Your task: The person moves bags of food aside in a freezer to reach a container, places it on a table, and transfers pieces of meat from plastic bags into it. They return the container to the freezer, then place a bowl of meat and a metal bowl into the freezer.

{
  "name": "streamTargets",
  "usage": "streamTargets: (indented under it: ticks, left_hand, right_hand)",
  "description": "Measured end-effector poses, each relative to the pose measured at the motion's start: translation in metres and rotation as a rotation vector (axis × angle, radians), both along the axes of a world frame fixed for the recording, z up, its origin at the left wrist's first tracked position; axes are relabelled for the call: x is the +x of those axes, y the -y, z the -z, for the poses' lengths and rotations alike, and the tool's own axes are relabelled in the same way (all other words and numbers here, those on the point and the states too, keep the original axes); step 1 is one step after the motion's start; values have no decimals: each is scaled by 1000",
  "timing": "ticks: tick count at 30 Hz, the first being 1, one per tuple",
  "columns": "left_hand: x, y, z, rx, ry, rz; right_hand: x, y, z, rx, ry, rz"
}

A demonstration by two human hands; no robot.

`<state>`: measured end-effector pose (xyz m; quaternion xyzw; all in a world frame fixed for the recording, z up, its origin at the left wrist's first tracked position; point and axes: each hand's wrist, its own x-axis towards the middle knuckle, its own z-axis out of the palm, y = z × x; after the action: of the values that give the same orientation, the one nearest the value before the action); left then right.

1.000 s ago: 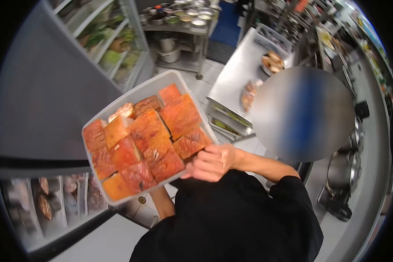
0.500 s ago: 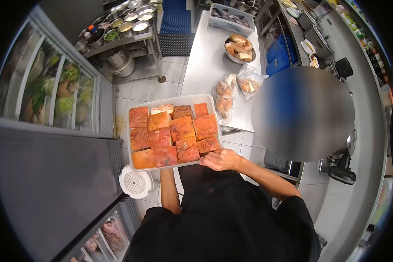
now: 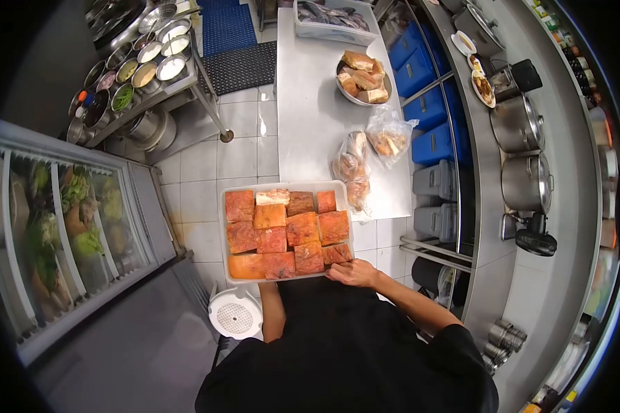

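Observation:
A white plastic tray (image 3: 222, 237), held level in front of my body, carries several square slabs of roasted pork belly (image 3: 302, 228) with reddish-brown skin, packed in rows. My right hand (image 3: 352, 273) grips its near right corner, fingers curled round the rim. From below, my left forearm (image 3: 273, 316) runs up under the near edge. The left hand itself is hidden beneath the tray, supporting it. Just beyond the tray's far right corner, two clear bags of browned food (image 3: 352, 165) lie on the steel table (image 3: 306, 113).
On the table stand a metal bowl of browned chunks (image 3: 365, 77) and a tub of fish (image 3: 334, 20). At left is a glass-door fridge (image 3: 76, 227); a white perforated stool (image 3: 235, 314) is near my left arm. Pots (image 3: 525, 182) line the right counter.
The view has shifted, and the table now appears nearer straight ahead. A large blurred shape at right has left the view, exposing the shelves and pots. Both arms keep the tray up.

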<state>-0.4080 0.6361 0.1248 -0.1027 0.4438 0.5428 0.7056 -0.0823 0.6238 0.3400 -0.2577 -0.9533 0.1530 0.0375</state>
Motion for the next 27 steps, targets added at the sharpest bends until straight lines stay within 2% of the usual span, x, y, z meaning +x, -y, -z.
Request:
streamTargets:
  ticks: [2,5,8,9,10,11,12,13,14,15,17,19,21,23,26,27]
  left_hand:
    - [-6,1,-1,-17,0,8]
    - [-12,-4,-1,-27,2,14]
    - [-18,-1,-1,-41,4,22]
    - [-18,-1,-1,-46,1,24]
    - [-18,-1,-1,-48,6,21]
    - [-18,-1,-1,-50,3,16]
    - [-19,0,-1,-52,3,13]
    - [-19,1,-1,-52,1,8]
    - [-19,1,-2,-52,2,3]
    - [-17,0,-2,-52,1,-2]
    - [-12,-3,-5,-49,-6,-11]
    - [-7,-4,-4,-43,-10,-26]
    - [2,-9,-8,-34,-15,-54]
    - [12,-16,-9,-12,-13,-82]
    - [26,-27,-13,18,-19,-113]
    - [33,-31,-15,28,-17,-125]
  right_hand:
    - [2,-3,3,-63,40,-42]
    - [-2,-4,15,-100,-81,97]
    - [4,-5,-14,-173,-160,257]
    - [18,-7,-17,-220,-83,347]
    - [29,-16,-20,-350,125,494]
    - [33,-34,-21,-176,-252,713]
    - [42,-50,-5,-140,-221,956]
    - [43,-80,-9,-139,-227,1075]
    - [46,-107,-3,-167,-184,1154]
    - [55,-126,28,-226,-280,1222]
    - [53,-168,62,-374,-248,1334]
    - [55,-199,91,-474,-298,1333]
    - [48,-215,92,-538,-271,1361]
    - [37,-231,64,-566,-173,1426]
    - [61,-247,63,-604,-171,1347]
    - [76,-252,69,-700,-270,1298]
